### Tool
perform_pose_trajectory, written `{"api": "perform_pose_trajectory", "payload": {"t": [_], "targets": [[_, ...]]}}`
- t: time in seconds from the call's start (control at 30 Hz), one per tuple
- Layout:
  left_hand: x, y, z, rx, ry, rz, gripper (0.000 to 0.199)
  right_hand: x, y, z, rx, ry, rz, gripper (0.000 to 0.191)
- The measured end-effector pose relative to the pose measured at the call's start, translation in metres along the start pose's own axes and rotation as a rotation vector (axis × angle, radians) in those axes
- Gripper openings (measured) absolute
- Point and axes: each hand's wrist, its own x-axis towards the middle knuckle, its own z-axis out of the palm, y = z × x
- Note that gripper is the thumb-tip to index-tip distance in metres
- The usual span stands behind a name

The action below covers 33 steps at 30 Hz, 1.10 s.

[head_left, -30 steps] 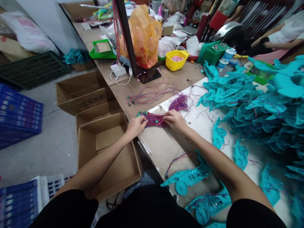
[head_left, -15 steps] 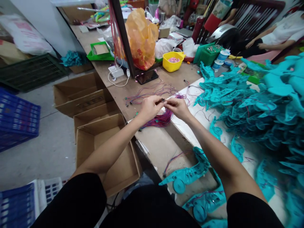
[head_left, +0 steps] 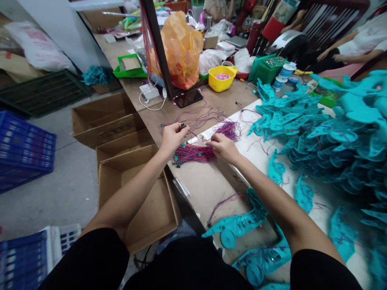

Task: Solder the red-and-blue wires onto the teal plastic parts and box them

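Observation:
My left hand is closed in a pinch on a small dark connector-like part above the table. From it thin red and dark wires stretch across to my right hand, whose fingers are pinched round them. Under and between both hands lies a thick bundle of red and blue wires with small green and black ends at its left. More loose wires are spread on the table behind. Close to my body is a teal plastic shell part with a round disc.
Teal plastic parts are heaped on the right. Behind stand a yellow container, an orange plastic bag and a phone. Open cardboard boxes sit beside the table at left. A person in white sits at back right.
My hands, together before, have moved apart. The left went left with the dark part, the right slightly right and down, leaving wires stretched between them and more of the bundle visible.

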Motion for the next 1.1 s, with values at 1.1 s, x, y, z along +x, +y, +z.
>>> {"api": "perform_pose_trajectory", "payload": {"t": [1.1], "targets": [[-0.074, -0.02, 0.005, 0.531, -0.302, 0.376, 0.068, 0.002, 0.0, -0.092, 0.689, 0.218, 0.356, 0.04]]}}
